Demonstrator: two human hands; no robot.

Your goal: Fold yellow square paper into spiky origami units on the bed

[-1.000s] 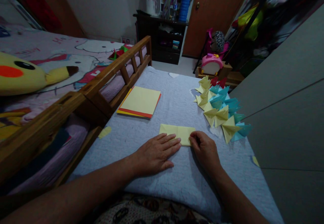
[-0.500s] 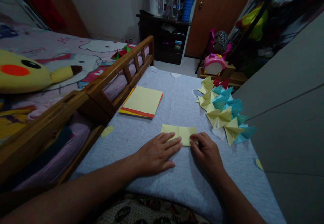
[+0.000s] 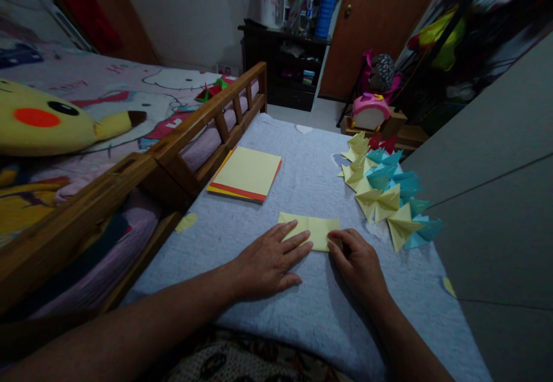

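A pale yellow sheet of origami paper (image 3: 317, 233), folded into a long rectangle with creases showing, lies on the blue-grey bedding (image 3: 268, 330). My left hand (image 3: 272, 258) rests flat on its left part, fingers spread. At the paper's right end, my right hand (image 3: 358, 258) pinches the edge between thumb and bent fingers. Beyond the paper to the left is a stack of square paper (image 3: 247, 170), pale yellow on top with orange and deeper yellow edges below. Rows of folded paper pieces (image 3: 380, 183) in yellow, blue and red stand to the right.
A wooden bed rail (image 3: 207, 108) runs along the left side, with a yellow plush toy (image 3: 47, 120) on the bed behind it. A pale panel (image 3: 496, 197) borders the right. Farther back are a dark cabinet (image 3: 276, 71) and a pink toy case (image 3: 370, 111).
The whole view has shifted slightly, so everything sits a little farther right. Both hands keep nearly the same places on the folded paper.
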